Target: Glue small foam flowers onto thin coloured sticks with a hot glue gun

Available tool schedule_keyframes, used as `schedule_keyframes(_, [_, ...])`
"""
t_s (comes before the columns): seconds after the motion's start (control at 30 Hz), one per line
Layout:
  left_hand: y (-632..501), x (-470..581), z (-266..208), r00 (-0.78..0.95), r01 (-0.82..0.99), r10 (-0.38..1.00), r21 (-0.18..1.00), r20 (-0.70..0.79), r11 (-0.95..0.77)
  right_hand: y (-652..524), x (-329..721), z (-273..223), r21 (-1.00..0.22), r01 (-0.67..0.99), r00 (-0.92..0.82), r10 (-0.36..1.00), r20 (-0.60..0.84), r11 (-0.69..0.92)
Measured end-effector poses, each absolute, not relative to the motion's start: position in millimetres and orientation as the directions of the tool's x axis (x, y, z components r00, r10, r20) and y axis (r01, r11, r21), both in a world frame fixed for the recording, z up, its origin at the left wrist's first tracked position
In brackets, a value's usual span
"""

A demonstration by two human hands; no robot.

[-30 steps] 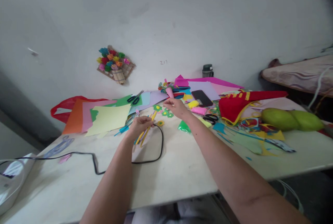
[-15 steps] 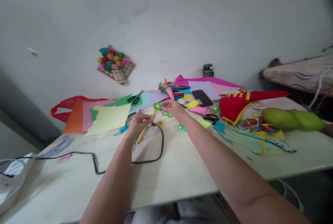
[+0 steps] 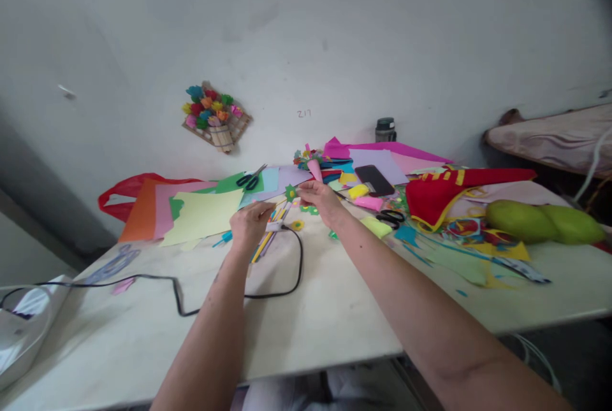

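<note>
My right hand is closed, its fingertips gripping a small green paper flower with a yellow centre. To its left, my left hand is closed with the fingers pinched. A thin pale stick runs from those fingertips towards the flower; its kind is too small to make out. Under the hands lie several yellow and purple paper sticks and a white corded tool, partly hidden by my left hand. A yellow flower rests beside it, and more green flowers lie under my right hand.
A black cord loops across the table. Scissors lie on coloured paper sheets at left; more scissors and a phone are at right. Green fruit sits by a red cloth.
My left hand has shifted slightly left and turned, so the white tool shows more. The green flower stays in my right hand. The whole view has shifted slightly.
</note>
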State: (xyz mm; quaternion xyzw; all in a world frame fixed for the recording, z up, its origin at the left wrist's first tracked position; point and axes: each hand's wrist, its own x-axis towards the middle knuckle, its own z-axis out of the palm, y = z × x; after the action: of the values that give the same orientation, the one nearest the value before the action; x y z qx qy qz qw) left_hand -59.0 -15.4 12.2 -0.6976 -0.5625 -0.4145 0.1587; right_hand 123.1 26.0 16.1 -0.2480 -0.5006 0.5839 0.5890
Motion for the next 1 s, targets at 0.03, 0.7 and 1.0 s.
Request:
schedule_keyframes(0.03, [-14.2,-59.6,10.4,0.021,0.915,0.664,0.254,0.747,-0.315,26.1,121.9,15.4,-0.876,-0.441,-0.179,0.937,0.299,0.195])
schedule_keyframes(0.7, [-12.3,-54.7,2.4,-0.012,0.841,0.718,0.396,0.696,-0.370,16.2,117.3,9.7,-0.957,-0.260,-0.349,0.911,0.218,0.129])
schedule_keyframes(1.0, [-15.3,-50.2,5.5,0.022,0.881,0.723,0.329,0.691,-0.341,14.8,113.5,8.2,-0.965,-0.232,-0.325,0.925,0.198,0.124])
